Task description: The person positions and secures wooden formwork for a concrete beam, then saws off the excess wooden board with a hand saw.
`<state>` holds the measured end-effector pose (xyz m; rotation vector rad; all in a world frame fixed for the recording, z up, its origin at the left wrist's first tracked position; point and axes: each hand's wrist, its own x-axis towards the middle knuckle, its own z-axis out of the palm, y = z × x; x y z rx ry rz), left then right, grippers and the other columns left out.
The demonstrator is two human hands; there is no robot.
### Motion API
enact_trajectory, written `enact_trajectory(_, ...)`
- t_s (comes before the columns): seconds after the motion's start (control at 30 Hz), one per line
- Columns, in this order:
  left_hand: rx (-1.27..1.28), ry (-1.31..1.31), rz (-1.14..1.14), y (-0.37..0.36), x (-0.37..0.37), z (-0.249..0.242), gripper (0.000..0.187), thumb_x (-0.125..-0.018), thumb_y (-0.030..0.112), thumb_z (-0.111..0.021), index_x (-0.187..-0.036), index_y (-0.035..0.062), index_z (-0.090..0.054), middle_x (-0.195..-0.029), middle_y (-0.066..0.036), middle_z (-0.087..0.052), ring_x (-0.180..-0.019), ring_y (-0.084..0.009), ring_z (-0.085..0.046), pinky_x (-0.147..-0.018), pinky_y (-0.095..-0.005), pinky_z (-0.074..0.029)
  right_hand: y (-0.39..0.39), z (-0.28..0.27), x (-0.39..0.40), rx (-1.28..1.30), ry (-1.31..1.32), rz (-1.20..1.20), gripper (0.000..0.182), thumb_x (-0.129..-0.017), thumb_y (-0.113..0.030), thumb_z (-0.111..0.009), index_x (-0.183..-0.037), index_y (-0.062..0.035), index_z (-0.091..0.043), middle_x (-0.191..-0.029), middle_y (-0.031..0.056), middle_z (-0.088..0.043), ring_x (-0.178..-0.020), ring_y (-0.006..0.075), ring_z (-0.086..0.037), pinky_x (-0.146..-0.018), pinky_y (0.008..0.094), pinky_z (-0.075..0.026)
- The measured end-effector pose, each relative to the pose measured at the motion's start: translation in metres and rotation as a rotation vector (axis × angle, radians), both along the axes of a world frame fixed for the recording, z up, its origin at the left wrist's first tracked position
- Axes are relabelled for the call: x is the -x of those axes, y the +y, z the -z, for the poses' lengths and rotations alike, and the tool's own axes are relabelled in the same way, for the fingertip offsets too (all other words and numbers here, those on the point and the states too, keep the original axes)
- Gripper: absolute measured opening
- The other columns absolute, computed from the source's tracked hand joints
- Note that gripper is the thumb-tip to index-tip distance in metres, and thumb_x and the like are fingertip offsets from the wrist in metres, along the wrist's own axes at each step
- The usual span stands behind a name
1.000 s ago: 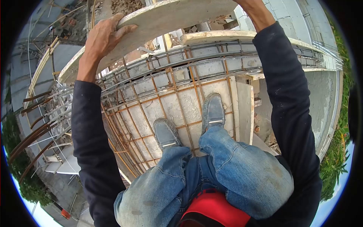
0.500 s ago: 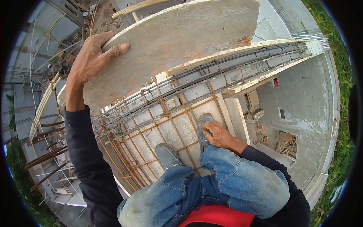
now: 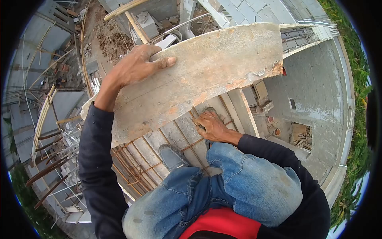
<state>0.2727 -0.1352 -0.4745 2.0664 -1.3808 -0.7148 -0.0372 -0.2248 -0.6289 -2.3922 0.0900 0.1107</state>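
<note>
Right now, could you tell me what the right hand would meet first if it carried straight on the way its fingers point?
The right hand reaches down and forward by the right shoe, fingers toward the underside of the wooden board. Going on, it would probably meet the rebar grid at its fingertips first, though depth is unclear.

We've got the board (image 3: 199,75) up in the air, w/ our left hand (image 3: 137,65) clamped over its top edge, thumb flat on the face. It's a long weathered plank, pale grey w/ orange-rust stains, right end ragged and chipped. Tilted, left end lower, spanning above the rebar grid (image 3: 159,153).
</note>
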Motion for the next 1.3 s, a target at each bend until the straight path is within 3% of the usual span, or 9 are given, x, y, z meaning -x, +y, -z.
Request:
enact_trajectory(0.07,-0.200,0.100,-0.053,0.016,-0.006,0.013,0.071,-0.080,0.066,-0.062,-0.087,-0.0046,-0.070,-0.064,-0.016,-0.061,-0.060,-0.0290,-0.062,-0.055,-0.0449,-0.049,0.009,0.011,0.000,0.026,-0.091,-0.107,0.035,-0.080,-0.019,-0.064,-0.112,-0.0031,-0.061,-0.100,0.0128,-0.058,-0.100,0.0264,-0.053,-0.086,0.0418,-0.035)
enact_trajectory(0.2,-0.186,0.143,-0.121,0.038,-0.008,0.049,0.072,-0.080,0.066,-0.061,-0.089,-0.0047,-0.069,-0.070,-0.018,-0.063,-0.067,-0.0303,-0.063,-0.059,-0.0449,-0.049,0.012,0.005,-0.007,0.047,-0.035,-0.279,0.035,-0.079,-0.017,-0.065,-0.111,-0.0034,-0.061,-0.099,0.0112,-0.059,-0.100,0.0249,-0.054,-0.086,0.0413,-0.035)
enact_trajectory(0.27,-0.278,0.091,-0.049,0.032,-0.013,0.059,0.066,-0.084,0.062,-0.060,-0.099,-0.0015,-0.069,-0.078,-0.014,-0.066,-0.073,-0.0245,-0.061,-0.066,-0.0396,-0.047,0.014,0.015,-0.008,0.049,-0.024,-0.316,0.033,-0.079,-0.017,-0.064,-0.109,-0.0036,-0.061,-0.100,0.0113,-0.059,-0.100,0.0251,-0.054,-0.086,0.0415,-0.035)
enact_trajectory(0.5,-0.332,0.093,-0.087,0.037,-0.012,0.073,0.061,-0.087,0.059,-0.059,-0.092,-0.0016,-0.066,-0.082,-0.012,-0.064,-0.077,-0.0209,-0.059,-0.066,-0.0373,-0.045,0.017,0.051,-0.008,0.166,0.010,-0.414,0.027,-0.079,-0.020,-0.062,-0.104,-0.0078,-0.063,-0.096,0.0105,-0.062,-0.102,0.0261,-0.055,-0.088,0.0423,-0.035)
enact_trajectory(0.57,-0.186,0.049,-0.150,0.039,-0.015,0.080,0.065,-0.082,0.064,-0.061,-0.094,0.0000,-0.067,-0.076,-0.017,-0.064,-0.078,-0.0287,-0.063,-0.070,-0.0423,-0.049,0.018,0.058,-0.006,0.171,-0.003,-0.403,0.028,-0.079,-0.021,-0.062,-0.103,-0.0085,-0.063,-0.096,0.0101,-0.063,-0.103,0.0263,-0.055,-0.088,0.0422,-0.035)
enact_trajectory(0.73,-0.227,0.003,-0.157,0.032,-0.009,0.068,0.064,-0.085,0.064,-0.058,-0.096,0.0021,-0.067,-0.078,-0.017,-0.065,-0.078,-0.0295,-0.064,-0.072,-0.0429,-0.050,0.015,0.054,-0.010,0.140,0.056,-0.421,0.029,-0.077,-0.023,-0.064,-0.102,-0.0098,-0.063,-0.100,0.0096,-0.064,-0.104,0.0269,-0.056,-0.088,0.0424,-0.035)
enact_trajectory(0.97,-0.171,-0.126,-0.167,0.018,0.008,0.079,0.069,-0.088,0.065,-0.052,-0.102,-0.0008,-0.067,-0.086,-0.021,-0.068,-0.082,-0.0367,-0.066,-0.072,-0.0473,-0.051,0.015,0.043,-0.017,0.080,0.100,-0.399,0.033,-0.076,-0.020,-0.066,-0.107,-0.0092,-0.063,-0.088,0.0089,-0.066,-0.094,0.0253,-0.056,-0.088,0.0411,-0.034)
enact_trajectory(1.1,-0.208,-0.130,-0.154,0.021,0.005,0.094,0.069,-0.089,0.065,-0.051,-0.106,0.0004,-0.066,-0.087,-0.020,-0.068,-0.080,-0.0322,-0.065,-0.073,-0.0440,-0.050,0.023,0.049,-0.014,-0.006,0.027,-0.256,0.032,-0.075,-0.018,-0.068,-0.105,-0.0081,-0.064,-0.080,0.0118,-0.068,-0.090,0.0301,-0.060,-0.086,0.0425,-0.036)
enact_trajectory(1.3,-0.201,-0.174,-0.151,0.021,0.008,0.095,0.067,-0.091,0.063,-0.049,-0.107,-0.0003,-0.066,-0.088,-0.020,-0.069,-0.082,-0.0330,-0.067,-0.075,-0.0433,-0.051,0.019,0.039,-0.013,0.072,0.041,-0.301,0.035,-0.078,-0.023,-0.068,-0.109,-0.0069,-0.063,-0.097,0.0124,-0.067,-0.100,0.0294,-0.060,-0.091,0.0414,-0.036)
